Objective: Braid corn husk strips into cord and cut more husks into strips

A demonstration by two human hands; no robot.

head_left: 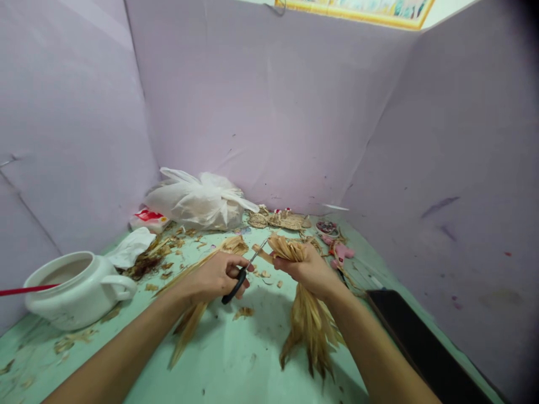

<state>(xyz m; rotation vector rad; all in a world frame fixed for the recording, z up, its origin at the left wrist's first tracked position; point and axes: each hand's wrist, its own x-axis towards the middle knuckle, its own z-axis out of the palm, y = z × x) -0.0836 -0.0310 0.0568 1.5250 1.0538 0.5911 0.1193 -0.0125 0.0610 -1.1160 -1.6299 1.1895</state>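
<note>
My left hand [219,275] is closed around the black handles of a pair of scissors [234,287]. The scissor blades point up and to the right, touching or close to a strip end beside the bundle. My right hand [309,269] grips a bundle of dried husk strips [310,331], whose folded top shows above the fingers and whose loose ends hang below the wrist. More long husk strips [189,331] lie on the green table under and beside my left hand. Small husk scraps [244,312] are scattered between the hands.
A white pot [71,314] with a red stick stands at the left, near a white tissue [132,247]. Behind are a white plastic bag [197,202] and woven pieces [290,221]. A pink object [343,252] and a long black object [421,342] lie at the right.
</note>
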